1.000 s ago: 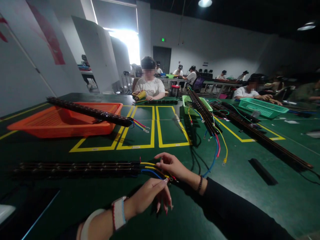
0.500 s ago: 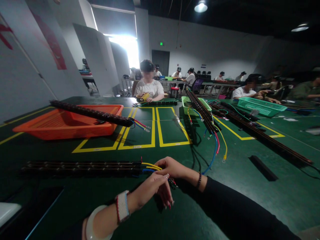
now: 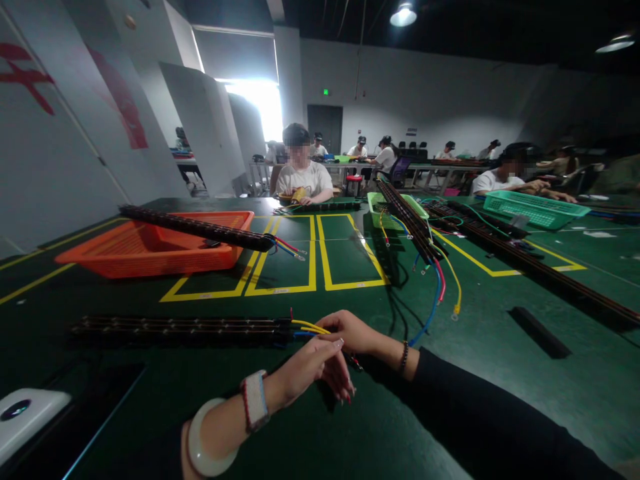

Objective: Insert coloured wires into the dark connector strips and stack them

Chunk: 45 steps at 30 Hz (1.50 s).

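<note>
A dark bundle of long strips (image 3: 185, 330) lies across the green table, with yellow and blue wires (image 3: 306, 327) coming out of its right end. My right hand (image 3: 353, 333) is closed on these wires, its fingertips partly covered. My left hand (image 3: 313, 367) crosses in front of it at the wires, thumb and index finger near the right fingers, the other fingers hanging down loosely. Whether the left fingers grip a wire is hidden. Small red and metal wire ends (image 3: 356, 362) show below my right hand.
An orange basket (image 3: 150, 263) with a strip bundle across it stands at left. Another bundle (image 3: 410, 220) rests on a light green basket (image 3: 375, 217). A black piece (image 3: 539, 332) lies at right. A person (image 3: 303, 179) sits opposite.
The whole view has shifted, so the table, baskets and bundles appear slightly farther right. Both hands stay at the wires in nearly the same pose.
</note>
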Available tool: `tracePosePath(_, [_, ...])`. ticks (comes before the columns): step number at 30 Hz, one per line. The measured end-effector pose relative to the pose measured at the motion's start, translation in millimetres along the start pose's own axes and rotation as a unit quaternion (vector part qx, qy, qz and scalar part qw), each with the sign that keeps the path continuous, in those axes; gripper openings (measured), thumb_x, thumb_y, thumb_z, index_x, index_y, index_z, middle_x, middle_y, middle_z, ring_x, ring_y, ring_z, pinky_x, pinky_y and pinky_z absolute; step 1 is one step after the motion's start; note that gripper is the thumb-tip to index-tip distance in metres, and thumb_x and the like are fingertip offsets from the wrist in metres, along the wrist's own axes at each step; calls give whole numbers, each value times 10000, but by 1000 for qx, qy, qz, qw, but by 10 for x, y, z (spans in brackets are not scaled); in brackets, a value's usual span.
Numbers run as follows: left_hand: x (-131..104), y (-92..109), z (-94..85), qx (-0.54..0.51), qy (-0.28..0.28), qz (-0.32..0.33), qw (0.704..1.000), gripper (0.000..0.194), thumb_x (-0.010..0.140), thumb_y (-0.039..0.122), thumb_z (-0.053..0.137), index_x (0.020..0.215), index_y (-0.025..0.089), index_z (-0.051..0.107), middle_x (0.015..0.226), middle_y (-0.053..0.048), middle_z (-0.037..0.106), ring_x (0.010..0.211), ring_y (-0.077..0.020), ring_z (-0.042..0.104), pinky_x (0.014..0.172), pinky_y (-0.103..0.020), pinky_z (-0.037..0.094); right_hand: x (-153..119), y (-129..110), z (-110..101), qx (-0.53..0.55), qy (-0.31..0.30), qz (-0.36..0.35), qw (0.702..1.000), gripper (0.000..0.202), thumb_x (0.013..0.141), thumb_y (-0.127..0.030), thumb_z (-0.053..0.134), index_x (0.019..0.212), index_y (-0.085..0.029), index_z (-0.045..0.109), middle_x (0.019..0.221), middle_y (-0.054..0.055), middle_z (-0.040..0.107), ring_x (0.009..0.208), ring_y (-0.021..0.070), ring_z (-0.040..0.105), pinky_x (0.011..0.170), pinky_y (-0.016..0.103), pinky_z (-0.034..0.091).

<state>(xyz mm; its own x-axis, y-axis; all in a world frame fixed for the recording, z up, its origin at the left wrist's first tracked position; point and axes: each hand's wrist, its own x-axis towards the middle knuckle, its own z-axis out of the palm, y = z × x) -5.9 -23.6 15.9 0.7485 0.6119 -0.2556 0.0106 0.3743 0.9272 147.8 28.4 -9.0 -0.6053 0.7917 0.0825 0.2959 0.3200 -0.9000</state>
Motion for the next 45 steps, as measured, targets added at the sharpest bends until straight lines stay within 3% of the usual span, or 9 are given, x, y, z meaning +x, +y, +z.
tracePosePath(5, [-7,9,7,5,-3,11,1000,525,884,507,405,678,82,634,704,-150,702,605,-181,667,610,-287,517,-16,-27,6,-21,9,-1,1000,314,818,-363,571,944,-121,728,799,28,679,725,170,588,638,244,444])
tracePosePath(13, [4,-24,-23,-42,-8,23,999,510,886,501,415,743,69,647,751,-154,694,680,-202,673,639,-299,514,-61,-80,50,-108,46,-52,992,202,789,-189,559,890,-143,729,781,28,671,700,146,584,645,230,429])
tracePosePath(17, [13,-39,-26,-54,-15,9,998,542,883,522,403,754,62,659,771,-167,698,684,-198,672,662,-297,509,-62,-86,59,-156,58,-92,982,126,802,-173,591,759,-146,707,685,5,586,661,118,524,635,216,394])
tracePosePath(23, [1,-35,-20,-82,-32,-41,995,592,890,535,371,849,36,687,838,-184,706,751,-205,680,746,-311,497,-81,-107,78,-200,67,-93,973,150,852,-220,579,791,-154,699,738,17,580,700,121,519,647,219,381])
tracePosePath(30, [-9,-16,-14,-141,-51,-70,986,637,888,568,356,1051,19,635,1037,-209,676,955,-237,656,940,-381,428,-110,-270,-4,-392,83,-76,913,162,883,-233,538,842,-187,688,790,32,582,722,128,509,606,229,325])
tracePosePath(34, [2,-55,19,-222,-5,-8,975,445,901,430,435,1097,63,592,1085,-180,656,1002,-230,635,1012,-418,374,-119,-399,-57,-485,56,-91,868,148,870,-206,536,885,-191,682,790,47,587,749,159,488,595,258,309])
tracePosePath(38, [18,-117,34,-315,79,50,944,200,870,226,451,924,111,605,961,-112,672,950,-187,628,1005,-397,386,-129,-442,-28,-530,24,-107,841,149,879,-198,527,937,-165,660,829,68,611,742,168,490,603,277,314])
tracePosePath(45, [49,-65,18,-381,132,73,912,190,893,273,456,880,146,596,828,-43,635,818,-130,606,920,-311,436,-122,-407,52,-564,12,-101,819,135,889,-169,511,918,-138,639,839,79,634,728,168,550,618,280,361])
